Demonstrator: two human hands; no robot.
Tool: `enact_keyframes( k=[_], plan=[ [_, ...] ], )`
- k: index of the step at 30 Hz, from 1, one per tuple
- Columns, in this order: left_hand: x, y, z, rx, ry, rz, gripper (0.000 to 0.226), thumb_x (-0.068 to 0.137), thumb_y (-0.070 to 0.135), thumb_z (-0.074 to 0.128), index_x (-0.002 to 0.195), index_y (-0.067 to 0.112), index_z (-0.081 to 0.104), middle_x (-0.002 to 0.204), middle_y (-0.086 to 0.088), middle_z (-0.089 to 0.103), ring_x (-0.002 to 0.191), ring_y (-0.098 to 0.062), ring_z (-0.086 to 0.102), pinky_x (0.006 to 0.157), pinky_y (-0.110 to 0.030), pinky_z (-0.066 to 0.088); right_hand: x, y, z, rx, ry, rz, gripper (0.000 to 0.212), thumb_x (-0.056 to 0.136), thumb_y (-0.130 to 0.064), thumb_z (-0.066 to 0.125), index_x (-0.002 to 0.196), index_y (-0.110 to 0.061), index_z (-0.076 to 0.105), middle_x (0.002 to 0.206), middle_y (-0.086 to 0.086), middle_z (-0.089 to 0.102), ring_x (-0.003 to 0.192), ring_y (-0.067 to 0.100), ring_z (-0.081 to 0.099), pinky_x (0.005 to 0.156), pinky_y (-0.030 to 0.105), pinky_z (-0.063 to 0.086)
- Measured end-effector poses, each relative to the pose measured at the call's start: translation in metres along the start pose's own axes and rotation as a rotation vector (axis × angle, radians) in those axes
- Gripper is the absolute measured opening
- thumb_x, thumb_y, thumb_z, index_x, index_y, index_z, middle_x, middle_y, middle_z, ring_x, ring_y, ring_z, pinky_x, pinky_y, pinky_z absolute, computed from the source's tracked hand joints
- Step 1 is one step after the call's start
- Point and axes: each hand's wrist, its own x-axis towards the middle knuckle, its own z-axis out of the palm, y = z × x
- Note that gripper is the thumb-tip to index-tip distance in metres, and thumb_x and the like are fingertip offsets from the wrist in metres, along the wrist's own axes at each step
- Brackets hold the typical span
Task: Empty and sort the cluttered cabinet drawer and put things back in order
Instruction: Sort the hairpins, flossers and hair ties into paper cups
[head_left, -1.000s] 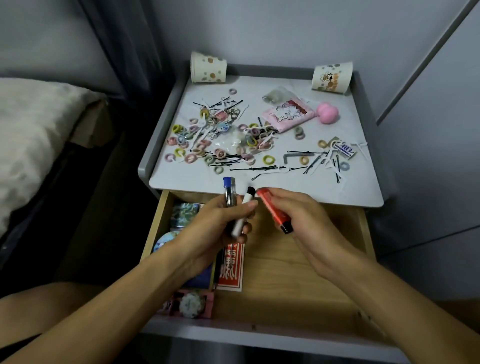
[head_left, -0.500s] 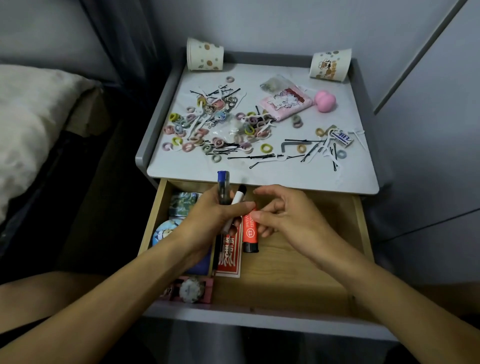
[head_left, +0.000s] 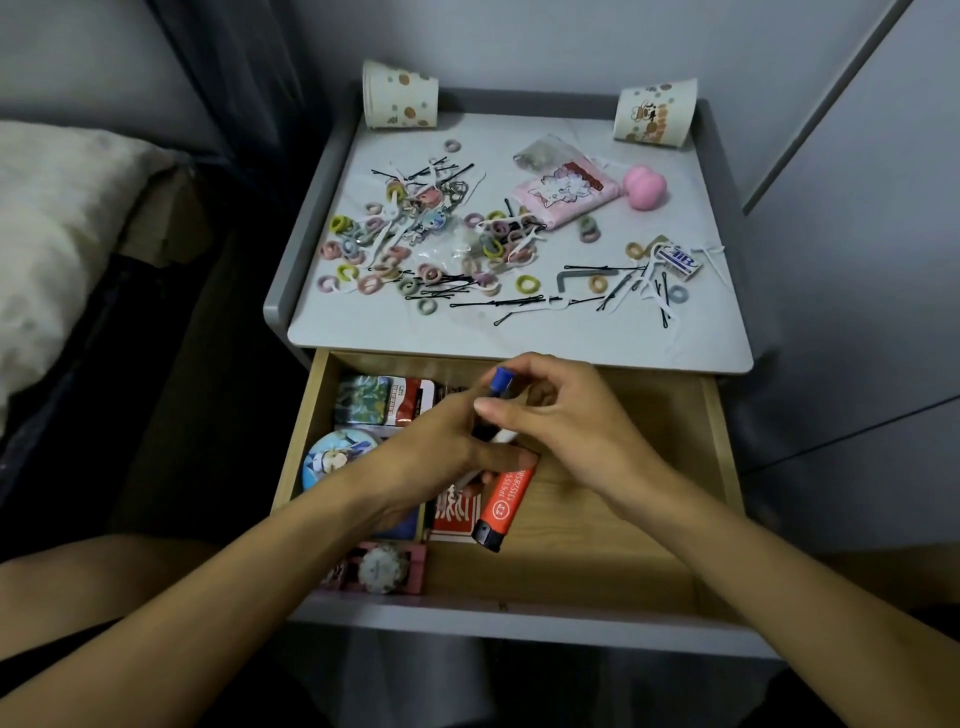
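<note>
Blue-capped pen (head_left: 502, 378) and white pen (head_left: 503, 437) gripped by left hand (head_left: 431, 462); cap end pinched by right hand (head_left: 566, 421) — orange lighter (head_left: 503, 512) noted in drawer (head_left: 582, 561), 6 o'clock of hands.

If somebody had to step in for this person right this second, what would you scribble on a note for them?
Left hand grips the pens above the open drawer. Right hand pinches the blue-capped pen among them.
Already in the drawer, on its left side: orange lighter, round badge, watch box, red card pack.
Left to do: lay the pens in, then sort the hair ties, bobby pins, pink pouch and pink sponge scattered on the cabinet top.
</note>
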Motion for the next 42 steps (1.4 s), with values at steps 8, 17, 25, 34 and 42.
enact_keyframes(
  k=[8, 17, 25, 34, 42],
  plan=[
    [-0.001, -0.006, -0.005, -0.047, 0.035, -0.039, 0.026, 0.082, 0.002, 0.075, 0.097, 0.018, 0.061, 0.077, -0.007, 0.058, 0.064, -0.018, 0.053, 0.054, -0.027, 0.043, 0.0, -0.005, 0.001, 0.139, 0.026, -0.128, 0.01, 0.096, -0.014, 0.057, 0.101, -0.006, 0.056, 0.095, 0.003, 0.072, 0.091, 0.009, 0.068, 0.085, 0.025, 0.054],
    [-0.024, 0.015, -0.05, -0.248, 0.339, -0.084, 0.022, 0.084, -0.003, 0.066, 0.089, 0.011, 0.049, 0.072, -0.003, 0.062, 0.057, -0.01, 0.059, 0.047, -0.019, 0.047, -0.012, 0.002, -0.008, -0.279, -0.212, -0.034, 0.028, 0.092, -0.029, 0.062, 0.111, -0.026, 0.041, 0.081, -0.007, 0.049, 0.062, 0.003, 0.045, 0.056, 0.021, 0.039],
    [-0.034, 0.022, -0.082, -0.402, 0.503, -0.05, 0.035, 0.087, 0.0, 0.067, 0.075, 0.02, 0.041, 0.07, -0.005, 0.054, 0.055, -0.012, 0.046, 0.042, -0.02, 0.032, -0.001, 0.052, 0.012, -0.228, -0.343, 0.253, 0.02, 0.105, -0.031, 0.037, 0.095, -0.026, 0.054, 0.077, 0.007, 0.051, 0.054, 0.009, 0.037, 0.046, 0.021, 0.03],
    [-0.037, 0.017, -0.091, -0.509, 0.585, -0.033, 0.035, 0.088, -0.001, 0.066, 0.078, 0.019, 0.039, 0.068, -0.005, 0.054, 0.053, -0.012, 0.045, 0.042, -0.02, 0.033, 0.046, 0.07, 0.05, 0.371, 0.021, 0.541, 0.022, 0.102, -0.008, 0.039, 0.083, -0.011, 0.049, 0.067, 0.004, 0.051, 0.059, 0.014, 0.047, 0.055, 0.025, 0.04],
    [-0.036, 0.022, -0.1, -0.511, 0.632, 0.012, 0.033, 0.088, 0.0, 0.065, 0.082, 0.019, 0.039, 0.099, -0.018, 0.056, 0.052, -0.009, 0.046, 0.044, -0.02, 0.033, 0.064, 0.088, 0.058, 0.223, 0.143, 0.493, 0.01, 0.098, -0.018, 0.058, 0.092, -0.01, 0.06, 0.079, 0.0, 0.069, 0.064, 0.008, 0.065, 0.056, 0.016, 0.046]
  ],
)
